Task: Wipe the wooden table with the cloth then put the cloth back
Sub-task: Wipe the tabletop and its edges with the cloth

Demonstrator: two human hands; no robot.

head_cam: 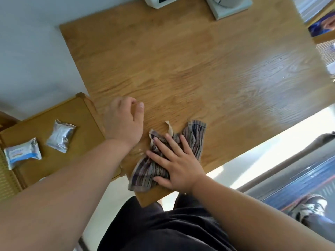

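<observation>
At the near corner of the desk (181, 69), my right grip (174, 160) presses spread on the limp cloth (194, 138), which I'd bunch mid-fold; left grip (125, 120) curled, empty.

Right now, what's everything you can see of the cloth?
The cloth is a striped fabric in muted purple, grey and brown, with a pale beige edge curling up at its far side. It lies crumpled on the wooden table, near the corner closest to the person, and its near end reaches the table's edge. The right hand presses flat on it, fingers spread. The left hand sits close beside it and appears not to touch it.
</observation>
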